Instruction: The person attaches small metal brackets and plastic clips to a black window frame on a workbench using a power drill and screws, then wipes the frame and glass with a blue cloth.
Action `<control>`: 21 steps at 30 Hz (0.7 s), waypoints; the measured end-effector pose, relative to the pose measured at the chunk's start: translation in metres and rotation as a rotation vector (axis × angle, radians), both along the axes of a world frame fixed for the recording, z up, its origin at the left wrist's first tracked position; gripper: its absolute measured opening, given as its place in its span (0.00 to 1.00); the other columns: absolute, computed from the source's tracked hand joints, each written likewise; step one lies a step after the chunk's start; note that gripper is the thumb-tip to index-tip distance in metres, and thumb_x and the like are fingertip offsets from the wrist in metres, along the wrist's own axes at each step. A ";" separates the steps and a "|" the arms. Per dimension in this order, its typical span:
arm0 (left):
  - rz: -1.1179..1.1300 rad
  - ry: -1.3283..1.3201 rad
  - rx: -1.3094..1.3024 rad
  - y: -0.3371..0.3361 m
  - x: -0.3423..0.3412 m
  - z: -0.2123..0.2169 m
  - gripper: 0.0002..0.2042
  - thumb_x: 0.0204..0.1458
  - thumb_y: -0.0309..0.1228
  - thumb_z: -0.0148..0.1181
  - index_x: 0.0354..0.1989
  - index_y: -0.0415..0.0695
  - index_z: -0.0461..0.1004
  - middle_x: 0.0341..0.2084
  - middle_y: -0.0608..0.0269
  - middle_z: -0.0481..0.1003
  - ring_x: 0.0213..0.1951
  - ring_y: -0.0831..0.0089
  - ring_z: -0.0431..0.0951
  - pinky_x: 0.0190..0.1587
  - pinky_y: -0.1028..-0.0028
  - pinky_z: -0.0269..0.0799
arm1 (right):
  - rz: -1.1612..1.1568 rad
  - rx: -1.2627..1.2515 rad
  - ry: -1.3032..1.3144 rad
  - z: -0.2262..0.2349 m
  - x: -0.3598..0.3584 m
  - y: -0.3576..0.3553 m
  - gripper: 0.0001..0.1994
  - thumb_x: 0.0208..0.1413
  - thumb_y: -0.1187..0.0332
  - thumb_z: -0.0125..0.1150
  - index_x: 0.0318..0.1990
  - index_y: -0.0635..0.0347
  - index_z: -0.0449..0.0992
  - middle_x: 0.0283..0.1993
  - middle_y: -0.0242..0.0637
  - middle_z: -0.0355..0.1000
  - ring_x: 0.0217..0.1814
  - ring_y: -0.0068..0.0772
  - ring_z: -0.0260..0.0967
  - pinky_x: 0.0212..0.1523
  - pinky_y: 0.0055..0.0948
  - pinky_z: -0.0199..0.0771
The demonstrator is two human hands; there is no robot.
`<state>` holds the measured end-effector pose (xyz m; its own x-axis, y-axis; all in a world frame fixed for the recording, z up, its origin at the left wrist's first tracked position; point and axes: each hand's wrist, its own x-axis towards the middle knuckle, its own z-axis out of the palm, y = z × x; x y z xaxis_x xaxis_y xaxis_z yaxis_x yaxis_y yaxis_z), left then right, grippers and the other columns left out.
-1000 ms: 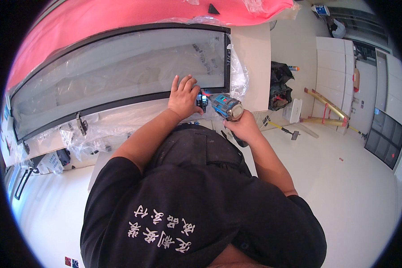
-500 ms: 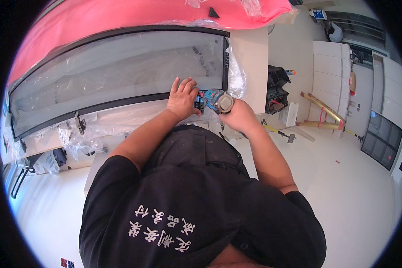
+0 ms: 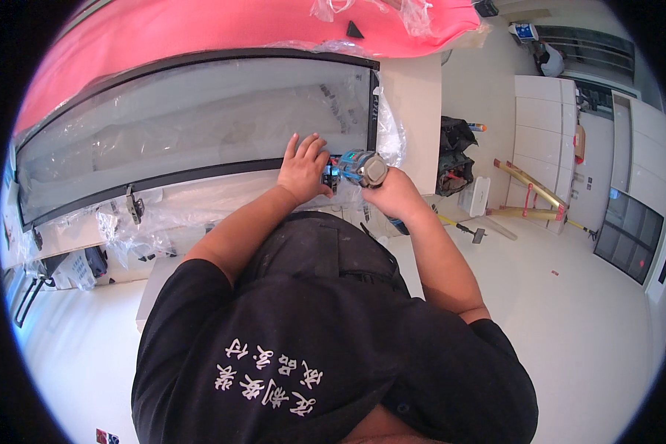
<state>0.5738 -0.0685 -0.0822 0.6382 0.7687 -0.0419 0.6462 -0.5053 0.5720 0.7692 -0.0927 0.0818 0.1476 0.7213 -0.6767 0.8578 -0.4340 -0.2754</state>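
Right hand (image 3: 396, 196) is clamping a blue cordless drill (image 3: 361, 167) beside the black-framed glass panel (image 3: 200, 126), left hand (image 3: 303, 169) lying flat, fingers apart; a slipping bit risks scratching glass.

The blue drill (image 3: 361, 168) in the right hand (image 3: 394, 194) now sits further left than a second ago, its nose brought in against the left hand (image 3: 303, 167) at the lower edge of the dark frame (image 3: 200, 176). The right hand has closed in with it, so the two hands lie nearly touching. The left hand's fingers spread a little higher over the frame's edge.
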 end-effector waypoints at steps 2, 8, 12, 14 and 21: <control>0.002 0.000 -0.002 0.000 -0.001 0.001 0.44 0.29 0.57 0.79 0.56 0.48 0.74 0.66 0.62 0.65 0.76 0.62 0.52 0.78 0.45 0.34 | 0.002 -0.003 -0.018 -0.001 0.001 0.000 0.17 0.45 0.64 0.68 0.43 0.62 0.82 0.39 0.51 0.81 0.44 0.55 0.80 0.48 0.43 0.79; -0.005 0.008 0.031 -0.001 -0.006 0.003 0.44 0.27 0.57 0.79 0.55 0.46 0.75 0.65 0.61 0.66 0.75 0.61 0.54 0.77 0.45 0.36 | 0.035 -0.014 -0.044 0.006 -0.011 0.003 0.19 0.45 0.60 0.69 0.45 0.58 0.83 0.43 0.51 0.82 0.48 0.55 0.79 0.50 0.45 0.80; -0.010 -0.015 0.032 -0.004 -0.001 0.003 0.46 0.26 0.58 0.79 0.57 0.46 0.74 0.66 0.60 0.67 0.75 0.60 0.55 0.78 0.45 0.37 | 0.069 0.041 -0.034 -0.004 0.002 -0.009 0.20 0.44 0.60 0.68 0.46 0.57 0.82 0.44 0.51 0.81 0.49 0.55 0.79 0.50 0.47 0.80; -0.042 -0.008 0.014 -0.004 0.003 0.006 0.49 0.27 0.59 0.79 0.61 0.44 0.72 0.68 0.59 0.66 0.76 0.59 0.54 0.78 0.46 0.37 | 0.055 0.036 -0.037 0.004 0.001 -0.008 0.20 0.44 0.60 0.68 0.46 0.56 0.82 0.44 0.50 0.81 0.49 0.56 0.79 0.50 0.48 0.80; -0.231 0.083 0.113 -0.001 -0.012 -0.003 0.51 0.41 0.55 0.75 0.73 0.45 0.60 0.72 0.55 0.60 0.76 0.56 0.52 0.78 0.50 0.40 | 0.095 0.174 0.018 0.016 0.007 -0.032 0.20 0.44 0.60 0.70 0.46 0.57 0.82 0.41 0.51 0.81 0.46 0.56 0.79 0.48 0.46 0.79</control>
